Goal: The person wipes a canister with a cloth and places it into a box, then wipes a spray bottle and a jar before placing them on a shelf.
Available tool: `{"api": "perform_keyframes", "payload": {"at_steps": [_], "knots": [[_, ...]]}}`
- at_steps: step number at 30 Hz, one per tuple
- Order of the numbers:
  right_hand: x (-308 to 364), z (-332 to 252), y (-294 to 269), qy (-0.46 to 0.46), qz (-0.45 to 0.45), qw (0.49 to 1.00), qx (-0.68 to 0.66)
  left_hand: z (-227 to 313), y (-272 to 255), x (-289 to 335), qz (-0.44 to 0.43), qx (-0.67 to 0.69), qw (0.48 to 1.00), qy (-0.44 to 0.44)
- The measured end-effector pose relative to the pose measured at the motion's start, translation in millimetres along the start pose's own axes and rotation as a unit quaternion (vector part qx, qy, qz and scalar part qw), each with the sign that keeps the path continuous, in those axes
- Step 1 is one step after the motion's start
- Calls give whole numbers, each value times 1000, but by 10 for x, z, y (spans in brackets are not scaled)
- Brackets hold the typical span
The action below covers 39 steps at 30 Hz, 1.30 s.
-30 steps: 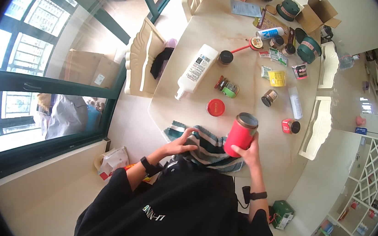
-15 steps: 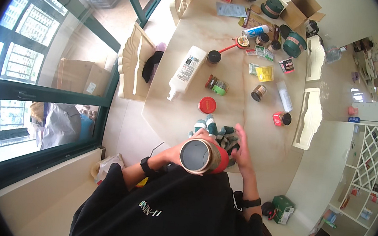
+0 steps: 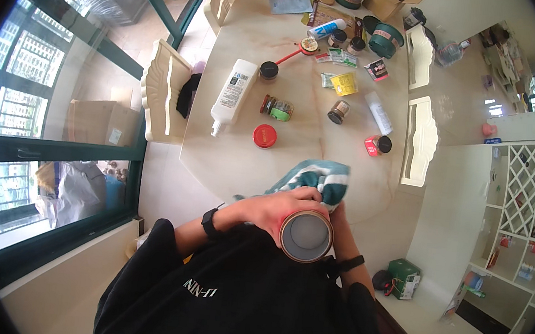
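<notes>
The left hand [image 3: 276, 208] closes around the side of a red cup [image 3: 305, 236] and holds it up near the chest, high above the table [image 3: 229, 163]. The cup turns its round grey end to the camera, so it is seen end-on; I cannot tell if this end is the mouth or the bottom. The fingers wrap the wall firmly, probably to keep the cup from turning.

The right hand [image 3: 335, 210] is mostly hidden behind the cup and the cloth. It seems to press a striped green and white cloth [image 3: 315, 178] against the far side of the cup, but I cannot tell how its fingers are closed. The cloth touches the cup and hangs a little over the table edge.

A red lid [image 3: 264, 135] lies flat on the table, well apart from the cup; it has the same colour, so I judge it belongs to the cup and is put aside there to leave the cup free. Beyond it lie a white bottle [image 3: 231, 95] on its side, a small jar [image 3: 277, 108] and a yellow packet [image 3: 344, 84]. More boxes and tins stand at the far end.
</notes>
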State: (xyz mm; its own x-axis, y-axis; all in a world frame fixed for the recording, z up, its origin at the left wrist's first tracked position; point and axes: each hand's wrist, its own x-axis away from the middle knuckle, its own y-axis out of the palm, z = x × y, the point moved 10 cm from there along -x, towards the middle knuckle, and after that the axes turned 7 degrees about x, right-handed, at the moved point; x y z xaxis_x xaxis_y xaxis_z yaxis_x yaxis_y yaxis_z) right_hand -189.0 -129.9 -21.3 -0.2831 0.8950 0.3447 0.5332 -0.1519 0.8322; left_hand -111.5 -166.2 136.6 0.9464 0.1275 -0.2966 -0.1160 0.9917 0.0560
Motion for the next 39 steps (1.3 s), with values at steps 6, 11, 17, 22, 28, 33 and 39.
{"api": "perform_keyframes", "payload": {"at_steps": [6,11,17,22,28,33,39], "knots": [[264,-527,136,-118,129,965,196,-156,-104,-154,47,-99,993,-51],[554,-1094,457,-309,238,844,367,-298,-309,-129,176,42,981,-69],[687,-1293,1527,-448,100,582,671,-578,-516,27,333,338,872,-121],[505,-1337,1512,-466,126,578,658,-362,-615,26,280,93,953,-75],[63,-800,1026,-238,165,861,417,-270,-950,143,426,155,891,-14],[251,-1003,1430,-443,160,690,549,-258,-964,249,444,88,889,-67],[-54,-1046,730,-293,203,830,429,37,-812,56,353,83,931,-41]]}}
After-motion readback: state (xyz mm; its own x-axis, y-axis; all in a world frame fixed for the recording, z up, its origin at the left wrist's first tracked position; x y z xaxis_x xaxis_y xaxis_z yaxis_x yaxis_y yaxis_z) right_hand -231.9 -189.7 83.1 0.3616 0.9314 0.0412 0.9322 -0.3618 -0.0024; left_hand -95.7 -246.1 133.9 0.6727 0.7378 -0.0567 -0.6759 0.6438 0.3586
